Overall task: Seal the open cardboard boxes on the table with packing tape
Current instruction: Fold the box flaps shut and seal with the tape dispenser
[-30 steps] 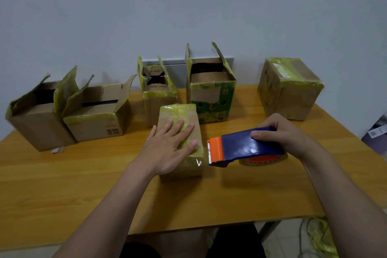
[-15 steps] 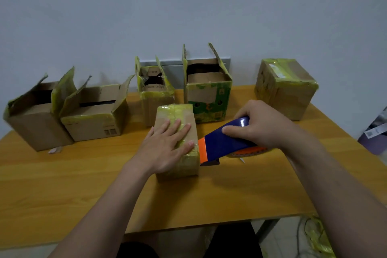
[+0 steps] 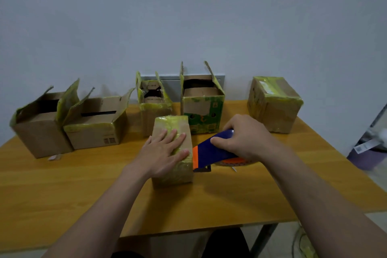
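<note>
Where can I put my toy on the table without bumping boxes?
The near-left table, in front of the open boxes, is bare. So is the near-right corner, between the tape dispenser and the edge. It is crowded along the back row and around the small box under the left hand.

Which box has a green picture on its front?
The tall open box in the back row, behind the tape gun. The rest are plain brown with yellowish tape.

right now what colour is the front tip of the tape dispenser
Orange; the rest of the tape dispenser is dark blue. Best seen in the head view.
</note>
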Action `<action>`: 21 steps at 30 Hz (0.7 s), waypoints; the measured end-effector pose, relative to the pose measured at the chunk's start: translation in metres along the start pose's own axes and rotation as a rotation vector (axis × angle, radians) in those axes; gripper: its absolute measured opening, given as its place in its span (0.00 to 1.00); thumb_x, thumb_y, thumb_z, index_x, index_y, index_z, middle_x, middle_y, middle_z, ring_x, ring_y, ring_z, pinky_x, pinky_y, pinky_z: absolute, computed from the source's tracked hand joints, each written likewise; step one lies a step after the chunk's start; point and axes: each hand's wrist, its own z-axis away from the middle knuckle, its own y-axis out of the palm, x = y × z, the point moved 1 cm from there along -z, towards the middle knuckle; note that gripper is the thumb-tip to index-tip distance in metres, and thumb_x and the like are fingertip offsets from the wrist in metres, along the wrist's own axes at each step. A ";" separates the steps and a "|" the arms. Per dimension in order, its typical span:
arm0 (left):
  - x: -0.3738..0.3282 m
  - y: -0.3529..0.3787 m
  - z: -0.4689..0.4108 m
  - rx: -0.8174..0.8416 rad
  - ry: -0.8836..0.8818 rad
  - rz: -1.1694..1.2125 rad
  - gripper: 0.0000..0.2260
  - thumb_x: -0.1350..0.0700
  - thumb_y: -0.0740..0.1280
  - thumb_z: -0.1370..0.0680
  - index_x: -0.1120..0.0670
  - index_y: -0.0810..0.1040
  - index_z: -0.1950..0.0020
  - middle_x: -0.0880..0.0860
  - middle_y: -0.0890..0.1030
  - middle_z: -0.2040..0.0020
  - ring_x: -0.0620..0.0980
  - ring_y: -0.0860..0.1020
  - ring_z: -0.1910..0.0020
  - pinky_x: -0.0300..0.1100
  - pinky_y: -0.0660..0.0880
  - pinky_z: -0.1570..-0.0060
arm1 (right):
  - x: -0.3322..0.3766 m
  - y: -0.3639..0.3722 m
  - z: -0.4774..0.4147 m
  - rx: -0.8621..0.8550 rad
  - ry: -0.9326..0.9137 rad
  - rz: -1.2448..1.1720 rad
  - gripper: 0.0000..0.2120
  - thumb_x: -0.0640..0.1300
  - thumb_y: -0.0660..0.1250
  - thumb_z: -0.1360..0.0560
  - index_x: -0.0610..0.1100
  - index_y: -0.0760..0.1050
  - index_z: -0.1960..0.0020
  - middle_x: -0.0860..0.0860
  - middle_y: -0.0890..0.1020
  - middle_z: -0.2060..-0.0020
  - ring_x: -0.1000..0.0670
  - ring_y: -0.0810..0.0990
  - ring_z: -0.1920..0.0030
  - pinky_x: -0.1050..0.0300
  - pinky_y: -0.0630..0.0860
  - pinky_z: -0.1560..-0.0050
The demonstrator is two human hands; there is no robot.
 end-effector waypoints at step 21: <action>-0.001 -0.004 0.004 0.010 0.005 0.028 0.32 0.28 0.41 0.21 0.34 0.43 0.18 0.43 0.44 0.16 0.49 0.42 0.17 0.59 0.44 0.19 | -0.081 -0.019 0.027 0.009 0.048 -0.234 0.14 0.56 0.73 0.25 0.47 0.84 0.61 0.53 0.84 0.70 0.54 0.83 0.66 0.51 0.80 0.64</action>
